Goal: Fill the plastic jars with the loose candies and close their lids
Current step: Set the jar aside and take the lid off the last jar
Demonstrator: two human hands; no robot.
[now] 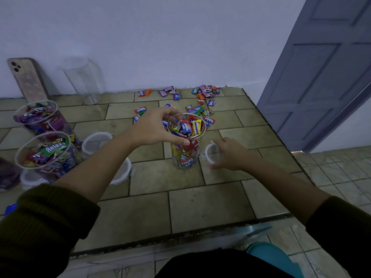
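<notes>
A clear plastic jar (185, 155) full of wrapped candies stands open in the middle of the tiled table. My left hand (154, 127) grips its rim from the left, thumb in front and fingers curled over the far edge. To the jar's right, my right hand (230, 153) curls round a white lid (210, 154) lying on the table. Loose candies (202, 101) are scattered behind the jar toward the wall. Two more filled open jars (43, 151) (38, 117) stand at the left.
An empty clear jar (84, 79) stands by the wall beside a leaning phone (27, 77). White lids (96, 141) (122, 173) lie left of my left arm. The table's right edge (281, 137) drops to a tiled floor; a door (321, 77) stands at the right.
</notes>
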